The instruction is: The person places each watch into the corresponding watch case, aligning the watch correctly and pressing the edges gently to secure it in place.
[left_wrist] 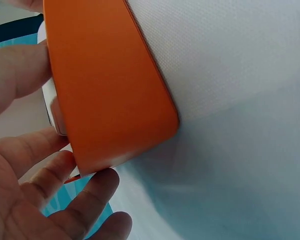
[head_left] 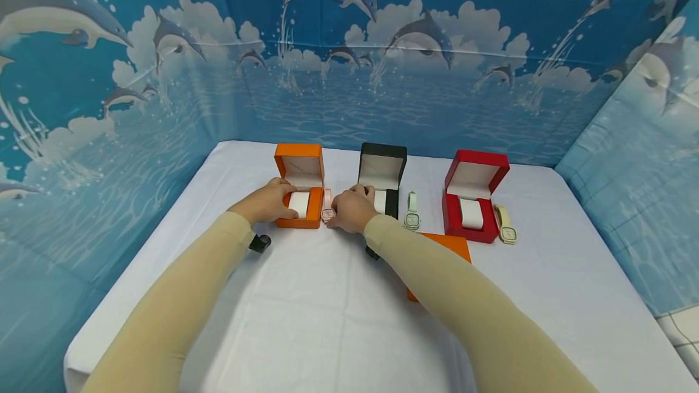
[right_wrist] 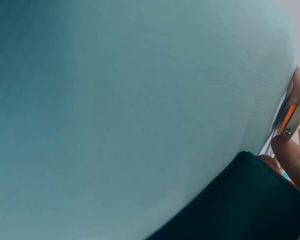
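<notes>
An open orange watch box stands at the left with a white cushion inside. My left hand reaches over its left side, thumb and forefinger at opposite ends of the cushion. In the left wrist view, the ring fingertip lies against the orange wall. Just right of this box lies a pink wristwatch, dial up. My right hand pinches the watch, and the right wrist view shows the metal edge between fingertip and thumb. That hand partly covers an open black watch box.
Beside the black box lies a pale green wristwatch. Further right are an open red watch box and a cream wristwatch. Another orange item is half hidden under my right forearm. A dolphin-print curtain hangs behind the white table.
</notes>
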### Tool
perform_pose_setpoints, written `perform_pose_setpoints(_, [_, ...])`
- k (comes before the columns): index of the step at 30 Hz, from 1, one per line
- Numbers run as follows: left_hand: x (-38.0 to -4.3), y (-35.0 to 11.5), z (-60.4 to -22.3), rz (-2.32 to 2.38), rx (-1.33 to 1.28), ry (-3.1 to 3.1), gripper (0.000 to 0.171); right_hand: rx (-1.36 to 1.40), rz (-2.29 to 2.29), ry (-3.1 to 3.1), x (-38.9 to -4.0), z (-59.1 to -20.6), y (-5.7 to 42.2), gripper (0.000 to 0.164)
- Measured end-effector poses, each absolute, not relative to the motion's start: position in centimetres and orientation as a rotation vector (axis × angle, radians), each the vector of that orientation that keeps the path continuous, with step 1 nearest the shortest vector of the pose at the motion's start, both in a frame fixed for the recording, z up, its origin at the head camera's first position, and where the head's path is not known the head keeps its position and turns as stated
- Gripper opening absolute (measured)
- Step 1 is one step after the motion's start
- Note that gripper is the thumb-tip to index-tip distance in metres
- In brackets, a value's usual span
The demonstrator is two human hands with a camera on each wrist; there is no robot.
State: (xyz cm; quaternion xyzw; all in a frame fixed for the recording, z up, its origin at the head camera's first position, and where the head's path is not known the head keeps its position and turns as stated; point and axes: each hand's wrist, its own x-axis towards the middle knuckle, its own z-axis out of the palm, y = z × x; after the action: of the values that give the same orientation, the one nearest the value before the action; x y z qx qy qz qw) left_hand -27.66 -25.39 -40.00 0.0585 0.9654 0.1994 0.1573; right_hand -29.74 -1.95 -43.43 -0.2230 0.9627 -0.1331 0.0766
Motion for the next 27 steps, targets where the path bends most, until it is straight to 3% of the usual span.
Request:
perform_pose_setpoints(11, [-27.61,-25.45,-40.04,0.579,0.183,2.77,0.079,-0.67,-0.466,2.894,-29.55,-43.52,-2.14,0.03])
perform_pose_setpoints(18, [-27.59,-25.29,-39.98,0.566,0.164,2.762,0.081,-0.645,-0.542,2.869,-29.1,-43.24,-2.18,0.042])
perform_pose_setpoints(27, [-27.67,-25.27,-40.05,0.562,0.152,2.763,0.081,-0.65,-0.561,2.86,-28.91,-43.12,-2.16,0.042])
